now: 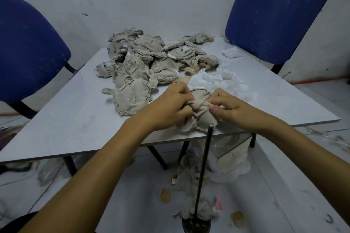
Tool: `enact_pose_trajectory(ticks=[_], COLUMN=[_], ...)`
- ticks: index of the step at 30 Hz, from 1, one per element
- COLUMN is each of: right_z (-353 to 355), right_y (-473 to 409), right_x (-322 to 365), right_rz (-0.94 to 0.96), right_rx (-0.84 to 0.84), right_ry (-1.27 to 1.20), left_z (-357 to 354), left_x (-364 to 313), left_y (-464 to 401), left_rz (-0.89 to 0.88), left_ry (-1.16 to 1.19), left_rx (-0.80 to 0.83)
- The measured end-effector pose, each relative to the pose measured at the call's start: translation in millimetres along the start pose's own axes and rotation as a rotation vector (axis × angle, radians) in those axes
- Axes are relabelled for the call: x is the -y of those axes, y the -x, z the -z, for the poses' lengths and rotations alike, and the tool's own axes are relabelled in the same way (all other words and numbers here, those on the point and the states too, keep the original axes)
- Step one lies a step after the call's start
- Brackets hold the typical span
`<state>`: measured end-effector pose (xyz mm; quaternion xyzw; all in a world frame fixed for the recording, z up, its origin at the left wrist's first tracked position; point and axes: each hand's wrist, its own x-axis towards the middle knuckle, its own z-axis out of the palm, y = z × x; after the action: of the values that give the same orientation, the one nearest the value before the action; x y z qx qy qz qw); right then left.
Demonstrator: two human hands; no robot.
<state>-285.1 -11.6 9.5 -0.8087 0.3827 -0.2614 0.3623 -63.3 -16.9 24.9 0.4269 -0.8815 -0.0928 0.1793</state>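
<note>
A beige fabric toy skin (pixel 197 119) lies bunched at the near edge of the grey table (pixel 75 119). My left hand (pixel 170 106) grips its left side with curled fingers. My right hand (pixel 227 108) pinches the other side, thumb pressed on the cloth. A thin dark metal rod (pixel 203 172) stands upright from a base on the floor, its tip just below the held skin. Behind the hands lies a pile of several more beige toy skins (pixel 151 60), some with plastic eyes. White stuffing (pixel 217 79) sits right of the pile.
Two blue chairs stand at the table's far sides, one chair (pixel 28 49) on the left and the other chair (pixel 274 15) on the right. Under the table lie fabric scraps and stuffing (pixel 227 166). Litter is scattered on the floor. A white wall is behind.
</note>
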Motion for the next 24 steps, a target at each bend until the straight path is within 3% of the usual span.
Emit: enact_pose_trajectory(ticks=[2, 4, 6, 8, 13, 17, 21, 24], right_z=[-7, -14, -13, -8, 0, -4, -20, -28], right_y=[2, 3, 4, 8, 21, 30, 40, 46], right_x=[1, 1, 3, 6, 30, 38, 18, 6], right_rz=[-0.011, 0.009, 0.037, 0.067, 0.283, 0.503, 0.580, 0.602], right_rx=[0.040, -0.044, -0.171, -0.192, -0.236, -0.333, -0.400, -0.435], right_ry=[0.069, 0.139, 0.138, 0.119, 0.153, 0.348, 0.636, 0.646], left_z=[-4, -6, -4, 0, 4, 7, -8, -18], left_x=[-5, -11, -13, -16, -34, -40, -42, -46], left_y=[1, 2, 7, 14, 26, 31, 41, 46], left_rz=[0.024, 0.024, 0.010, -0.008, -0.277, -0.400, -0.457, -0.441], left_ry=[0.054, 0.116, 0.193, 0.220, -0.016, -0.145, -0.138, -0.131], left_rx=[-0.074, -0.084, 0.001, 0.070, -0.345, -0.572, -0.573, -0.563])
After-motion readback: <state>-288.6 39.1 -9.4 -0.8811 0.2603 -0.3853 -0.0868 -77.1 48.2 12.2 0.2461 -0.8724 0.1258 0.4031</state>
